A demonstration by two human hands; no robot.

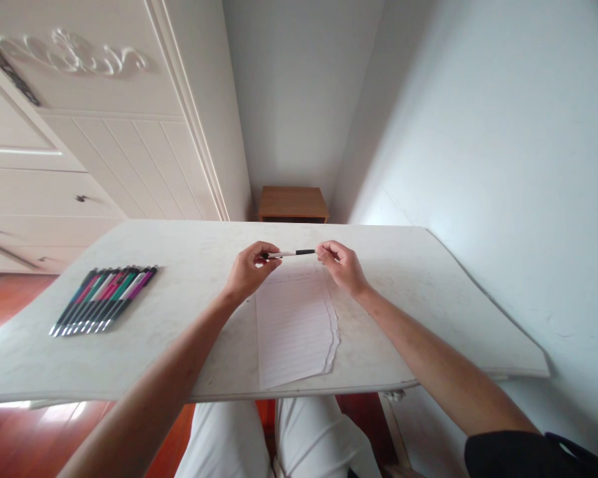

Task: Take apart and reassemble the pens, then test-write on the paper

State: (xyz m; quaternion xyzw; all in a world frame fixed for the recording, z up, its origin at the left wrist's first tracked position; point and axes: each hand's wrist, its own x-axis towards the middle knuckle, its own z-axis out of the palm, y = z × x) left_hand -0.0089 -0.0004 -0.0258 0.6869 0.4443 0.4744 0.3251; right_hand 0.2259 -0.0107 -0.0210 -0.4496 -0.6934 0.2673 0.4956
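Observation:
A white pen with a black grip (290,253) is stretched level between my two hands, just over the top edge of a sheet of lined paper (294,325). My left hand (252,267) pinches its clip end between thumb and fingers. At the other end, the fingertips of my right hand (343,265) close on the tip and hide it. The paper has a torn right edge, with some faint writing near its top. On the left of the table, several colored pens (104,299) lie side by side in a slanted row.
The white table (403,318) stands against a pale wall (503,166) on the right. A cream cabinet (114,146) is at the left, and a small wooden stand (293,199) sits behind the table. My legs (303,435) are under the front edge.

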